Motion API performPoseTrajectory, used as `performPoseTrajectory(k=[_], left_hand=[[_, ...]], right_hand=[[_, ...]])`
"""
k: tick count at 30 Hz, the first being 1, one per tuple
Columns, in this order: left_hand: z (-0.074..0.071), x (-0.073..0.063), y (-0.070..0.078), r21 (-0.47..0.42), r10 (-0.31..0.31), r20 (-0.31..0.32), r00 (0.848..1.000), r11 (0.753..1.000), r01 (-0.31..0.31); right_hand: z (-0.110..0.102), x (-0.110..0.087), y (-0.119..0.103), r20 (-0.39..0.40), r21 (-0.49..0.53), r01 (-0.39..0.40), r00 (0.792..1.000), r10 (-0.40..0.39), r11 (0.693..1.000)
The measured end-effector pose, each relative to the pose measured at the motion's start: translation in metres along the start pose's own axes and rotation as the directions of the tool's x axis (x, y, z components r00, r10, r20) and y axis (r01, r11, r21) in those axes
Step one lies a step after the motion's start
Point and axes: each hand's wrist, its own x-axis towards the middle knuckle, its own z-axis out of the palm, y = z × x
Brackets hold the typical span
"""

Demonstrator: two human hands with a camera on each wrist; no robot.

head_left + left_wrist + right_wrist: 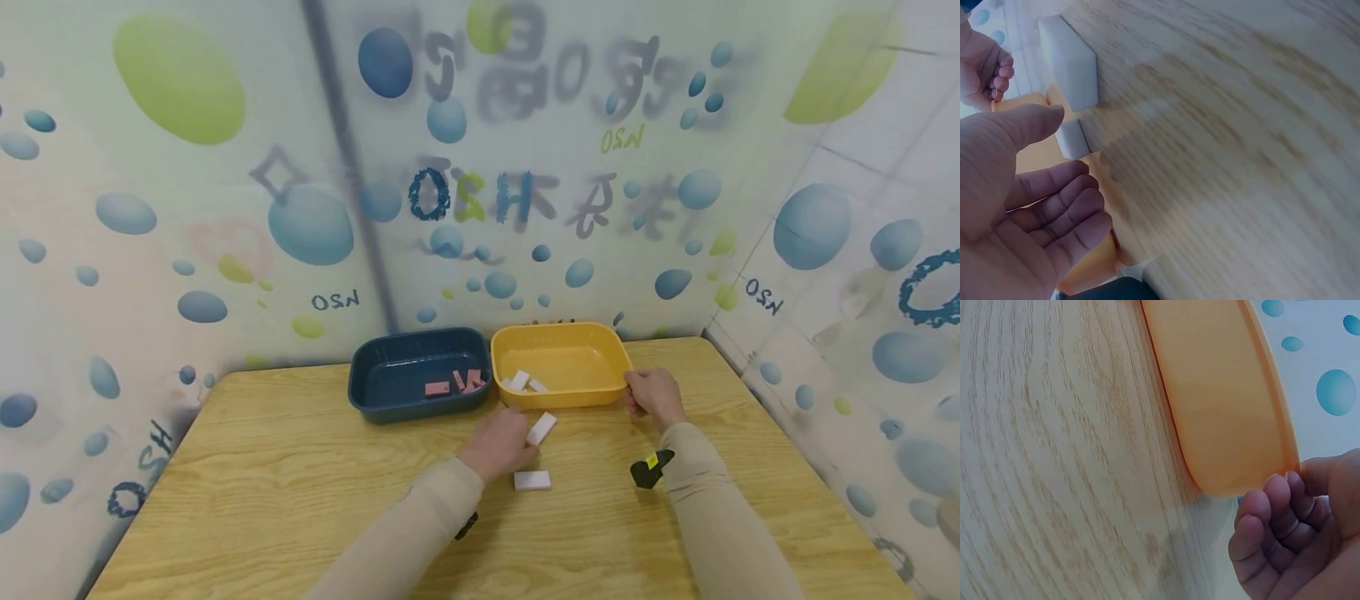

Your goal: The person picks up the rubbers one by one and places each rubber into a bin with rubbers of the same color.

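My left hand (498, 443) is over the table just in front of the bins, beside a white block (542, 429). In the left wrist view its thumb and loosely bent fingers (1079, 206) are apart, and a white block (1072, 140) shows beyond the gap between them. Another white block (532, 480) lies flat, closer to me. At the right end of the yellow bin (562, 399), my right hand (654, 395) pinches the rim between thumb and fingers. Several white blocks (519, 381) lie inside that bin, at its left end.
A dark blue bin (420, 412) stands left of the yellow one, with several pink blocks (437, 388) in its right part. Both bins sit at the back of the wooden table (300, 483), against a wall sheet (465, 275) printed with blue and green spots.
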Motion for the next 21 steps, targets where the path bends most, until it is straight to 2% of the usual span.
performPoseTrajectory(k=[5,12,21], left_hand=[[0.0013,0.0008,0.0005,0.004,0.0,-0.007,1.0,1.0,0.0],[0.0018,0.0021,0.0022,0.005,-0.036,-0.001,0.999,0.999,0.036],[0.0032,0.0042,0.0026,0.011,-0.052,0.005,0.999,0.999,0.052]], right_hand=[[-0.0001,0.0015,0.0013,0.006,0.014,-0.003,1.0,0.003,1.0],[0.0001,0.0024,0.0022,0.002,0.014,0.005,1.0,-0.005,1.0],[0.0008,0.0034,0.0038,-0.004,0.024,0.011,1.0,-0.011,1.0]])
